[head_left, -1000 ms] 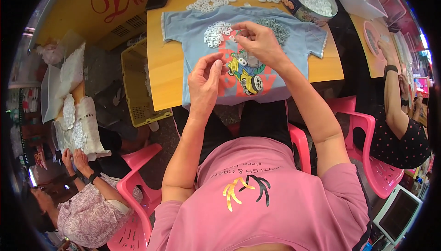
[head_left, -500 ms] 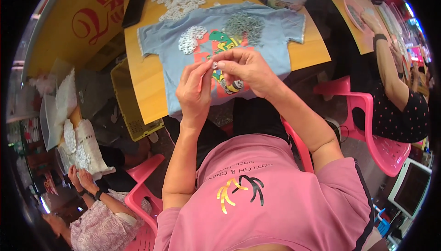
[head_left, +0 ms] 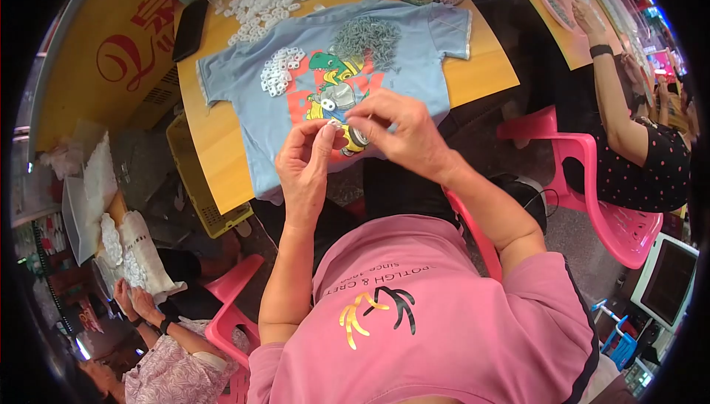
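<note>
Together, a tiny white part (head_left: 332,127) is pinched between both hands above a light blue T-shirt (head_left: 414,49).

At the left, a black phone (head_left: 190,28) lies on the yellow table (head_left: 219,145). On the shirt, a small heap of white rings (head_left: 280,71) and a grey pile of metal pieces (head_left: 367,36) are spread. The left hand (head_left: 305,167) is closed on the part with thumb and forefinger; the right hand (head_left: 399,134) is clenched on it from the other side.

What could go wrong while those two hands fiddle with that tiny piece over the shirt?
The small white piece pinched between left hand and right hand could slip and drop past the table edge. A sleeve or elbow might also scatter the loose grey screws or white rings heaped on the blue shirt.
</note>
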